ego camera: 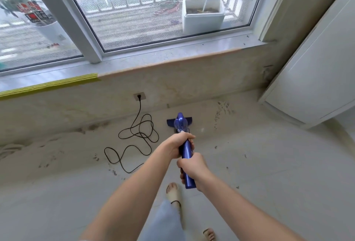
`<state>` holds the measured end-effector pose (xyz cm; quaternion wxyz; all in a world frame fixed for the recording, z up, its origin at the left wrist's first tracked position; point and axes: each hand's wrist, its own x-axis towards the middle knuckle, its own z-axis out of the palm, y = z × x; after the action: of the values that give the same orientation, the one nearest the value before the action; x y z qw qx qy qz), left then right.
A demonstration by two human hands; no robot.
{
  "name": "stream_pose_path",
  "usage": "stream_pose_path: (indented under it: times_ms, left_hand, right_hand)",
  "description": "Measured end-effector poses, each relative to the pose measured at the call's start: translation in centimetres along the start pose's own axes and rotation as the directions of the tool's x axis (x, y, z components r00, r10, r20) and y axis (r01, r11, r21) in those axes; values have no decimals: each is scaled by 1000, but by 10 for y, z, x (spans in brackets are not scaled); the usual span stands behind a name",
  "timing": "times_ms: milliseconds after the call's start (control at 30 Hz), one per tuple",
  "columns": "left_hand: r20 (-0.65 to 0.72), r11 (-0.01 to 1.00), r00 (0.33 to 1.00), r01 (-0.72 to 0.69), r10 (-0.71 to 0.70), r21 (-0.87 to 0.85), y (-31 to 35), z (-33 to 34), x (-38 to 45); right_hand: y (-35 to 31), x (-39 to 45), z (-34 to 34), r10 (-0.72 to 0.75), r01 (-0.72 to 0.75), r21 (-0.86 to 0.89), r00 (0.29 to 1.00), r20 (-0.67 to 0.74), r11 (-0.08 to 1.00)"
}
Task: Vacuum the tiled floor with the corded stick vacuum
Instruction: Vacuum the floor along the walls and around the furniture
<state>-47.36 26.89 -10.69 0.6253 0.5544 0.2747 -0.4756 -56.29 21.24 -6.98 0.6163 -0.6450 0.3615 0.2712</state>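
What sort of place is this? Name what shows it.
Probably a room in a lived-in flat, by a window: a wide sliding window above a stone sill, a wall socket with the cord plugged in, a white cabinet.

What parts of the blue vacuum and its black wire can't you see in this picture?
Head view, the only one:
- Vacuum handle: the left hand and right hand wrap it, hiding any switch.
- Floor head: its middle sits behind the vacuum's body; its underside faces the floor.
- Cord: its near end passes behind the left forearm, so where it joins the vacuum is hidden.
- Wall socket: too small to show details.
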Motion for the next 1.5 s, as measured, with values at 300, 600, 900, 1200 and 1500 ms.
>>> stream_pose_path:
  times_ms: [300, 600, 900, 1200, 1500]
  left_hand:
    - [18, 994, 996, 87, -88, 62, 71, 18, 66]
    - [29, 996, 996, 87, -87, 6, 135, 61, 89]
    - [-27, 996, 995, 92, -92, -3, 139, 53, 93]
    - [-11, 996, 996, 85, -85, 6, 120, 75, 95]
    - [-82, 997, 994, 75, -72, 37, 118, 80, 95]
  right_hand:
    - [-54, 72, -42, 68, -62, -223, 998, 19, 973]
    - [-121, 91, -84, -11, -40, -438, 993, -114, 898]
    - [-128, 93, -76, -18, 12, -312, 1000, -15, 950]
    - [-113, 91, -103, 25, -53, -469, 998, -66, 882]
    - [-104, 97, -99, 51, -74, -399, 996, -69, 914]
